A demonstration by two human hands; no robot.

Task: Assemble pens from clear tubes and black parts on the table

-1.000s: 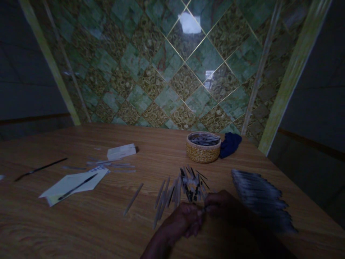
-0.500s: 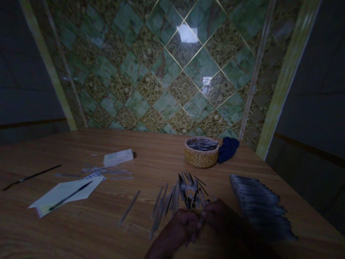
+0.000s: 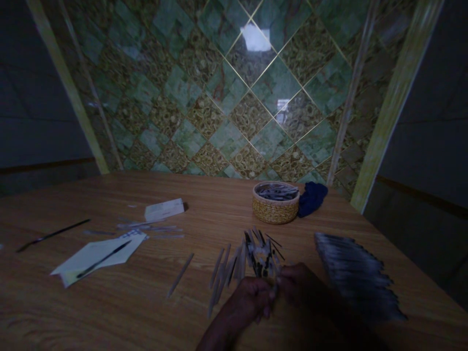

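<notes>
My left hand [image 3: 252, 300] is closed at the lower middle, its fingertips pinched on something small and blurred. Close on its right, my right hand [image 3: 298, 282] is closed too, in shadow, fingertips nearly meeting the left ones; what it grips is too dark to make out. Just beyond both hands lies a loose pile of thin grey and black sticks [image 3: 239, 261], with small black pieces [image 3: 259, 268] among them. A single grey stick [image 3: 181, 274] lies apart to the left. Many dark, slender pieces [image 3: 358, 273] are laid side by side right of my right hand.
A woven basket [image 3: 275, 212] full of sticks stands at the back, beside a dark blue cloth [image 3: 312, 199]. On the left are a white box [image 3: 164, 209], clear strips [image 3: 166, 229], paper [image 3: 127, 251] with a pen [image 3: 106, 258], and a thin black rod [image 3: 54, 235].
The view has shifted slightly, so the table items appear a little further right and higher. Both hands stay close together, with their fingers moved only slightly.
</notes>
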